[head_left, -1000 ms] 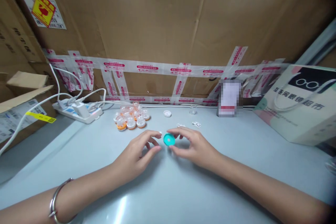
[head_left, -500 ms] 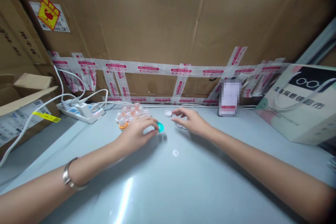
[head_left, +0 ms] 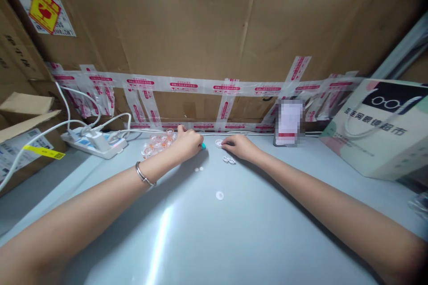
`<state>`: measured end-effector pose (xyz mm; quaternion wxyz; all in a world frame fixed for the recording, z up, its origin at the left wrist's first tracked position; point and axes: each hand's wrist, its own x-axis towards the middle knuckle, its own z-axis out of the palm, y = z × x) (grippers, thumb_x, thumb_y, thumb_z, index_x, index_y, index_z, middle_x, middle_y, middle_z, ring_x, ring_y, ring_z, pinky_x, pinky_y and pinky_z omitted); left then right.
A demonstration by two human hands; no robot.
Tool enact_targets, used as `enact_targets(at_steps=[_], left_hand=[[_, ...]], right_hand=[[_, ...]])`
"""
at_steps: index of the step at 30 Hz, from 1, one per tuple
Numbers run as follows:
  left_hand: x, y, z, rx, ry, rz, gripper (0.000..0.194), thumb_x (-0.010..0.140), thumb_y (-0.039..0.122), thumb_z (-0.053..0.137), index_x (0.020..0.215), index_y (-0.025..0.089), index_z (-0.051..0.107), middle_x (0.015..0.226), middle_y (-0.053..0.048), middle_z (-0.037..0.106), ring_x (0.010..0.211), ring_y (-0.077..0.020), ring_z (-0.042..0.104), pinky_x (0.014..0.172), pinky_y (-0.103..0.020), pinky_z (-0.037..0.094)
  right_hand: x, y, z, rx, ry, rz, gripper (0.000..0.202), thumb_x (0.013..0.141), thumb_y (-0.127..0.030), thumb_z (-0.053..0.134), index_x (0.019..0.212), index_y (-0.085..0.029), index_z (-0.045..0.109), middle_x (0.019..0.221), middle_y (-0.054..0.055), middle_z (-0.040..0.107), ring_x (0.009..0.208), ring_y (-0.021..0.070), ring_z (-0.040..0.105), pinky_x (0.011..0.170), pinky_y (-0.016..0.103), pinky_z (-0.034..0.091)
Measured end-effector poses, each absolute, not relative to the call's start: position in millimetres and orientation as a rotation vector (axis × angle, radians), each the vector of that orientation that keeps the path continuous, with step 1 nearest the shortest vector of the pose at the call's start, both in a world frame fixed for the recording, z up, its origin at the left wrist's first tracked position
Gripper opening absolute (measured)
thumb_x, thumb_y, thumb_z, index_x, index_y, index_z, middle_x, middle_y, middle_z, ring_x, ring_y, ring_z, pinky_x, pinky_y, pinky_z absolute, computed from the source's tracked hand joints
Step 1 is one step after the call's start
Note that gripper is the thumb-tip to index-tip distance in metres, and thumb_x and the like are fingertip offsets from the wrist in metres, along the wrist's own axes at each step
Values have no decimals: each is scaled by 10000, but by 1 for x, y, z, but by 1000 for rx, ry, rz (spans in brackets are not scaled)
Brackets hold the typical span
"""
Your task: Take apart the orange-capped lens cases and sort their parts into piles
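Observation:
My left hand [head_left: 189,143] is closed on a small teal round piece [head_left: 203,146], mostly hidden by the fingers. My right hand [head_left: 243,148] pinches the right edge of a white round ring-like piece [head_left: 218,143] at the table's back. Just in front of the right hand lie white pieces with holes [head_left: 229,160]. Two tiny white discs [head_left: 199,169] rest below the left hand. Nearer to me is a flat white disc [head_left: 220,195]. Beside and behind the left wrist sits a cluster of clear and orange round pieces [head_left: 157,143], partly covered by the forearm.
A large taped cardboard box [head_left: 187,31] stands along the back. At left are a white power strip [head_left: 107,149] with cables and an open carton [head_left: 30,147]. A phone [head_left: 289,122] leans at the back right, near a paper bag [head_left: 377,129] with rope handles.
My left hand has moved right and farther back, turning so the teal piece is more hidden. My right hand has closed onto the white ring-like piece. Two tiny discs now show.

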<state>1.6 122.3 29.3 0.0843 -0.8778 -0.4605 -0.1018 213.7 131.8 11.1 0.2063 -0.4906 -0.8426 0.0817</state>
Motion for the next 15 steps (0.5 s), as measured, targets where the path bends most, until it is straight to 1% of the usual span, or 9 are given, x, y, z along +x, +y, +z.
enact_targets(at_steps=[4, 6, 9, 10, 12, 14, 15], left_hand=[[2, 122, 30, -2605, -1360, -258, 179, 736, 129, 476, 663, 134, 639, 702, -111, 648, 752, -240, 565, 771, -452, 224], [4, 119, 33, -2593, -1353, -257, 183, 743, 118, 469, 663, 132, 634, 714, -112, 647, 801, -253, 559, 781, -463, 226], [7, 98, 40, -2606, -1332, -345, 188, 799, 155, 452, 732, 144, 627, 813, -98, 651, 902, -259, 538, 802, -458, 248], [9, 87, 42, -2653, -1305, -416, 191, 824, 180, 443, 767, 150, 623, 846, -85, 647, 907, -246, 539, 801, -441, 271], [12, 59, 42, -2852, -1189, -526, 219, 873, 225, 401, 836, 162, 607, 853, -56, 626, 820, -190, 560, 759, -370, 337], [14, 30, 35, -3037, -1051, -547, 224, 891, 244, 382, 916, 152, 584, 871, -61, 593, 794, -165, 556, 713, -307, 391], [15, 18, 30, -3066, -1020, -527, 214, 888, 252, 393, 938, 146, 573, 872, -67, 578, 781, -164, 550, 698, -296, 410]], right_hand=[[219, 129, 13, -1358, -2359, 209, 202, 799, -261, 521, 830, -167, 697, 897, 73, 698, 828, 189, 629, 719, 251, 429], [219, 127, 14, -1350, -2365, 207, 204, 801, -251, 515, 834, -167, 697, 909, 70, 696, 845, 188, 627, 738, 251, 432], [220, 119, 20, -1318, -2307, 194, 213, 811, -240, 494, 877, -178, 688, 960, 58, 685, 907, 186, 612, 804, 264, 426], [221, 114, 23, -1302, -2260, 195, 218, 814, -238, 488, 894, -182, 682, 969, 54, 682, 920, 184, 607, 822, 270, 424], [225, 101, 27, -1264, -2160, 216, 221, 814, -240, 482, 912, -192, 674, 966, 43, 680, 922, 180, 604, 836, 281, 427], [230, 85, 27, -1237, -2097, 263, 221, 816, -247, 475, 916, -206, 669, 960, 31, 678, 913, 176, 603, 833, 291, 436], [233, 76, 26, -1232, -2079, 291, 222, 818, -253, 472, 916, -213, 667, 959, 27, 677, 911, 176, 603, 829, 296, 441]])
